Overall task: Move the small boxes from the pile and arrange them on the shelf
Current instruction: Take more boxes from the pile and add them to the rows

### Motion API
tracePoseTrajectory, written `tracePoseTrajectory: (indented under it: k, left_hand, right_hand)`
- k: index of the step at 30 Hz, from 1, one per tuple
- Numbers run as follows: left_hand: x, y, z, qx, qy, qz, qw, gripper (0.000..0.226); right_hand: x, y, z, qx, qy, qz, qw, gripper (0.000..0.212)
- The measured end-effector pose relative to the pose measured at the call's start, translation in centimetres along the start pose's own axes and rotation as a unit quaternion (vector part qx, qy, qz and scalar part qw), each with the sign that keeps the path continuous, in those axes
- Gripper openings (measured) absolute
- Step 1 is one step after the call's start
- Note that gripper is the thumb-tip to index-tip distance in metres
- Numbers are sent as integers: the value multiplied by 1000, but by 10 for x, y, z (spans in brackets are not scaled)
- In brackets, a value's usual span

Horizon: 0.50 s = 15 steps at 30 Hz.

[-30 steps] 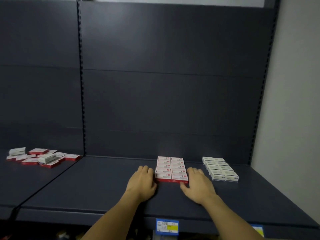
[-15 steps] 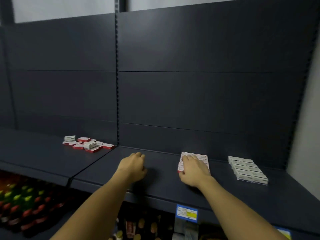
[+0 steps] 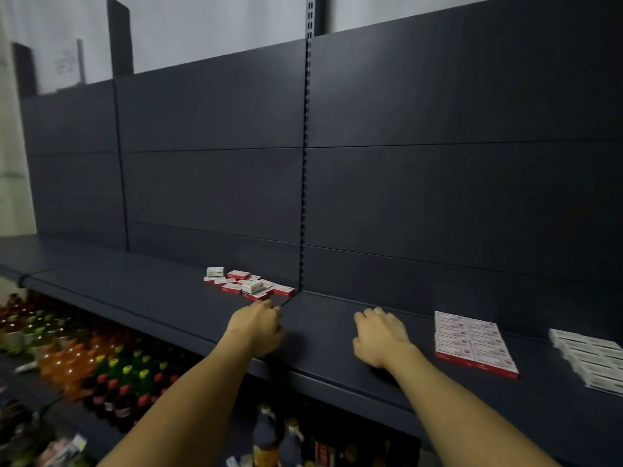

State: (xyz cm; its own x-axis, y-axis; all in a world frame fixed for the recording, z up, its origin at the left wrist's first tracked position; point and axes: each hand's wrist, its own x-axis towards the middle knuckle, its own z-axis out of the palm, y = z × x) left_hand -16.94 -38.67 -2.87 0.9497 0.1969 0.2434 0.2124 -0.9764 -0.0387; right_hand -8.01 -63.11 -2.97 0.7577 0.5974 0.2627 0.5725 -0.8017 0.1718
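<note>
Boxes were in neither hand: the left hand (image 3: 259, 326), loosely curled and empty, had swung from the arranged red block (image 3: 473, 343) to just short of the pile (image 3: 249, 284); the right hand (image 3: 381, 335), flat and empty, had let go (another pickup seemed next). Beyond lay the dark shelf (image 3: 151, 294), with bottles (image 3: 101, 369) below.

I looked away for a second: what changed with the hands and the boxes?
Both hands left the red-edged block. The left hand reached toward the loose pile, its fingertips now just short of it; the right hand trails, holding nothing. The block, the white block and the pile stayed put.
</note>
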Motion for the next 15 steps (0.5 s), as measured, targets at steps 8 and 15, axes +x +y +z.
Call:
tracePoseTrajectory:
  k: [8,15]
  left_hand:
    - [2,-84,4,0,19,-12,1000,46]
    - [5,-144,21,-15,-1,-39,999,46]
  right_hand:
    - [56,-81,0,46,-5,14,999,46]
    - [92,-140,7,65,-11,3,998,43]
